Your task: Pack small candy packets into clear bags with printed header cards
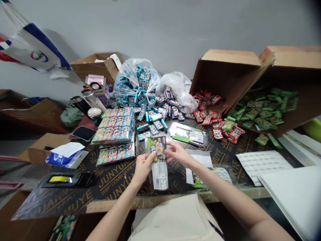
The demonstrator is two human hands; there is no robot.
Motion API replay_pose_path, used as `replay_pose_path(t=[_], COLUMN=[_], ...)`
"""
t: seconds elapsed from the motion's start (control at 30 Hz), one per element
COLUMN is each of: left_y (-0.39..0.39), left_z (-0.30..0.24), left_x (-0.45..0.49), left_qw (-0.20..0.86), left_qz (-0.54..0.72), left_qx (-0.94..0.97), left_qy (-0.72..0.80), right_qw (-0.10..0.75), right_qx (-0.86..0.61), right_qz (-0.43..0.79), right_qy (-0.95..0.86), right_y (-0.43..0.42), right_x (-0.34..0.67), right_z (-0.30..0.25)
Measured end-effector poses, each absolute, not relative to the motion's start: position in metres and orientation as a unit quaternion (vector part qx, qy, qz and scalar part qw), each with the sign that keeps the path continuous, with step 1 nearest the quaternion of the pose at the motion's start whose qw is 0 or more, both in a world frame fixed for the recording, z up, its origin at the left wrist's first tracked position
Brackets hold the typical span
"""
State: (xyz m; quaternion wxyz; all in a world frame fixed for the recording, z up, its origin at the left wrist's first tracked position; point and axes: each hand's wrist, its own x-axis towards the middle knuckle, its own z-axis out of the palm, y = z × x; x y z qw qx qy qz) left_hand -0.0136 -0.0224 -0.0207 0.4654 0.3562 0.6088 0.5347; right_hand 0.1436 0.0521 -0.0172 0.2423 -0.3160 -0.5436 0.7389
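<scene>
In the middle of the bench, my left hand (pixel 143 166) is closed on the left edge of a clear plastic package (pixel 159 175) with a black and green printed card inside, thumb on its front. My right hand (pixel 177 154) is at the package's right edge, fingers spread and bent, fingertips at or touching the plastic. Behind the package lie small blue boxes (pixel 153 129). More flat printed packages (pixel 188 134) lie stacked beyond my right hand. Beneath my right forearm are a white sheet (pixel 200 158) and another green printed package (pixel 198 180).
Stacked trays of colourful packs (pixel 114 129) stand left, near a phone (pixel 84 133). Behind are a clear bag of blue boxes (pixel 137 83) and purple packs (pixel 170 100). Red packs (pixel 213 117) and green packs (pixel 263 110) spill from cardboard boxes (pixel 230 58) at right.
</scene>
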Motion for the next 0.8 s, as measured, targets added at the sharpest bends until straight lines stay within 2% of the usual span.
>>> replay_pose_path(t=[0.1, 0.33, 0.4, 0.5, 0.67, 0.8], left_y=[-0.018, -0.029, -0.030, -0.027, -0.020, -0.026], left_z=[-0.024, -0.030, -0.032, -0.038, -0.044, -0.041], left_x=[-0.014, -0.014, -0.015, -0.015, -0.015, -0.004], left_qw=[0.488, 0.647, 0.662, 0.653, 0.595, 0.596], left_qz=[0.560, 0.464, 0.443, 0.444, 0.494, 0.486], left_qx=[0.307, 0.352, 0.367, 0.383, 0.414, 0.441], left_qy=[0.595, 0.492, 0.480, 0.480, 0.480, 0.462], right_qw=[0.176, 0.202, 0.236, 0.332, 0.367, 0.442], right_qx=[-0.288, -0.347, -0.366, -0.375, -0.338, -0.364], right_qz=[0.773, 0.751, 0.736, 0.688, 0.644, 0.642], right_qy=[-0.537, -0.524, -0.518, -0.525, -0.580, -0.510], right_y=[0.040, 0.056, 0.061, 0.062, 0.053, 0.048], right_x=[0.146, 0.171, 0.173, 0.168, 0.159, 0.156], right_z=[-0.031, -0.048, -0.049, -0.051, -0.050, -0.032])
